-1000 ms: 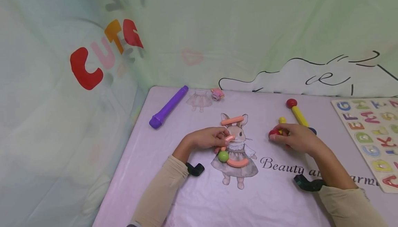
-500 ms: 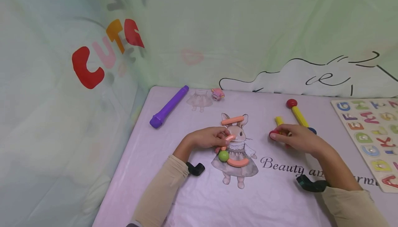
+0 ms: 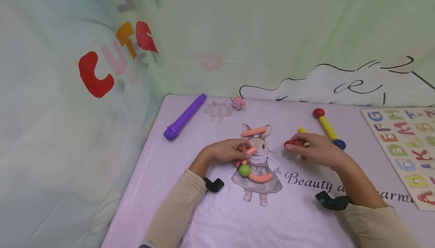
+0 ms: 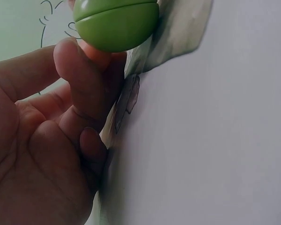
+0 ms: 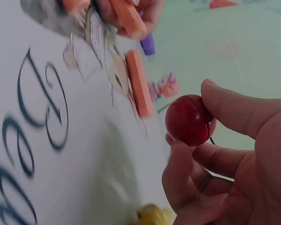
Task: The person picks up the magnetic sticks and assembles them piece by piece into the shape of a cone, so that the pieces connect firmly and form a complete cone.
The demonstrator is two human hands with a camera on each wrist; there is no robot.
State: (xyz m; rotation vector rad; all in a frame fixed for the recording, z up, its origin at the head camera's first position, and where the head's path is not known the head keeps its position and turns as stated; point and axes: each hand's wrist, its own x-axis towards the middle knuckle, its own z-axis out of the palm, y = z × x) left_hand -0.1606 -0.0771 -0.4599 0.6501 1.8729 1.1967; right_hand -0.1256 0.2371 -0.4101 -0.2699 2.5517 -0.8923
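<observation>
My left hand (image 3: 228,150) grips a curved orange stick (image 3: 251,151) over the printed rabbit. A green ball (image 3: 244,170) sits at that stick's lower end, and another curved orange stick (image 3: 259,177) reaches right from the ball. Between thumb and fingers, my right hand (image 3: 319,149) pinches a red ball (image 5: 188,120), raised off the tabletop in the right wrist view. A yellow piece (image 3: 302,130) lies just behind the right hand, which partly covers it. A straight orange stick (image 3: 254,131) lies apart across the rabbit's ears.
A yellow stick (image 3: 327,128) with a red ball and a blue ball (image 3: 339,144) at its ends lies behind the right hand. A purple toy microphone (image 3: 185,117) and a small pink toy (image 3: 238,103) are at the back left. An alphabet board (image 3: 401,153) lies at the right edge.
The right hand has moved left with the red ball, away from the yellow stick. The yellow piece has shifted left as well. The left hand and its orange sticks stay in place.
</observation>
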